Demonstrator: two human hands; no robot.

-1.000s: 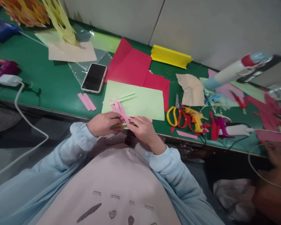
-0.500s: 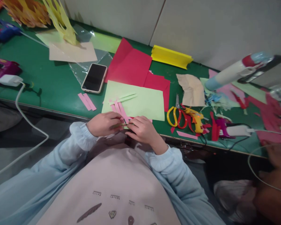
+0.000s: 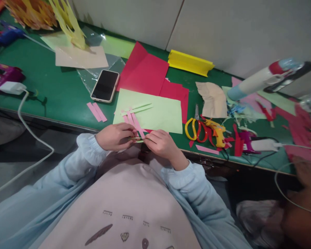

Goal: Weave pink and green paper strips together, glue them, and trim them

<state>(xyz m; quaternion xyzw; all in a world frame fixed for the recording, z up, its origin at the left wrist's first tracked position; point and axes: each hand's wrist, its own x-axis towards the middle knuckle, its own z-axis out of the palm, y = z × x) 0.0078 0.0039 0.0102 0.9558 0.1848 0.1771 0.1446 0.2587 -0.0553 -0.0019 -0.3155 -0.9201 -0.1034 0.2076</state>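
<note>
Strips [image 3: 136, 125] of pink and pale green paper lie at the near edge of the desk [image 3: 54, 93], right in front of you, partly on the green sheet [image 3: 160, 114]. The pink ones run lengthwise from your hands away and a little to the left. The green ones cross them, with their long axis pointing right and slightly away and their far ends tapering. All are flat and narrow, and they look interlaced where they cross.

Your left hand [image 3: 116, 136] and right hand [image 3: 162, 143] meet at the near ends. The fingers of both are pinched on the strips, with one green strip stretched between them.

A clear plastic sleeve [image 3: 116, 64] lies farther back. The phone [image 3: 105, 85] rests on it screen up, and its contents cannot be made out. Two loose pink pieces [image 3: 96, 111] lie just left of the sheet. Red paper [image 3: 145, 71] tucks under the sheet's far side. Scissors [image 3: 194, 128] and a yellow glue gun [image 3: 216, 132] lie touching to the right of the sheet.
</note>
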